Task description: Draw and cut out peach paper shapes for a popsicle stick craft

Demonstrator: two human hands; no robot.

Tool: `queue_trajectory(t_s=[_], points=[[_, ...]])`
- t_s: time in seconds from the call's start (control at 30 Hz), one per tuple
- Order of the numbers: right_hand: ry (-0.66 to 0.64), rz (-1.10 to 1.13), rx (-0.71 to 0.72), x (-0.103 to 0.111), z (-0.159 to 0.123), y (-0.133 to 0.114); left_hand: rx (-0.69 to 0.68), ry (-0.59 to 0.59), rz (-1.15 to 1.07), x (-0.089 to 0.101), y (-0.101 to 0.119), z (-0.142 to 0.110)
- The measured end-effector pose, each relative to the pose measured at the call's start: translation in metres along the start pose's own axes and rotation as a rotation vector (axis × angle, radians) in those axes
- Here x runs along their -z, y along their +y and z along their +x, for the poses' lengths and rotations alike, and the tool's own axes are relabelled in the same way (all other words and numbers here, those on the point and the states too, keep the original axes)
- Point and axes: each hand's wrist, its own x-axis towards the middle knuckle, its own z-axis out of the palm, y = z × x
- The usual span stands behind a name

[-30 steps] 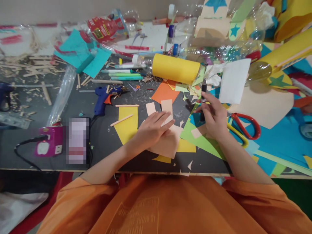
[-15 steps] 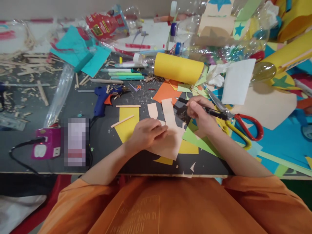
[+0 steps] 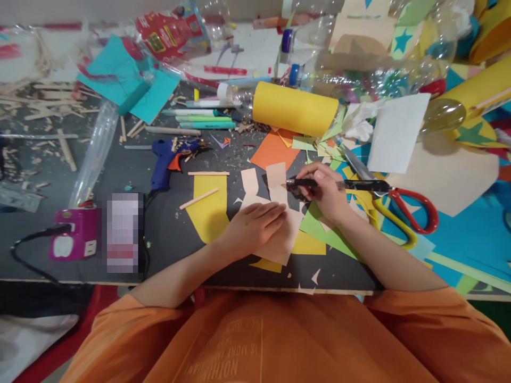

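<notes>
My left hand (image 3: 255, 226) lies flat with its fingers stretched out on a cut sheet of peach paper (image 3: 280, 249), pressing it to the dark table. A narrow strip of that sheet sticks out beyond my fingertips. In my right hand (image 3: 325, 192) I grip a long black pen (image 3: 305, 182) between thumb and fingers. Its tip points left, at the right edge of the strip; whether it touches is too small to tell. Under my right wrist lies green paper (image 3: 319, 226). Scissors (image 3: 415, 210) with red and yellow handles rest just right of that hand.
A blue glue gun (image 3: 162, 162) and yellow paper (image 3: 209, 207) with two thin sticks lie at left. Behind are several markers (image 3: 207, 119), a yellow-wrapped bottle (image 3: 295, 109) and orange paper (image 3: 275, 149). A phone (image 3: 123, 231) sits beside a magenta box (image 3: 74, 234).
My left hand has uncurled and flattened onto the peach paper, shifting slightly right. My right hand has lowered the pen tip toward the paper strip, and the pen now lies more level in view.
</notes>
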Motion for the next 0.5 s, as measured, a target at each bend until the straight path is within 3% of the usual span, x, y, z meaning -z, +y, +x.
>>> queue_trajectory(t_s=[0.23,0.5], points=[[-0.129,-0.114,-0.106,-0.0001,0.0007,-0.0052,-0.012,-0.015,-0.023,0.0048,0.0005,0.0026],[-0.268,-0.482,0.071,-0.0049,-0.0031,-0.0049,0.041,-0.015,-0.062,0.0035,0.0035,0.0029]])
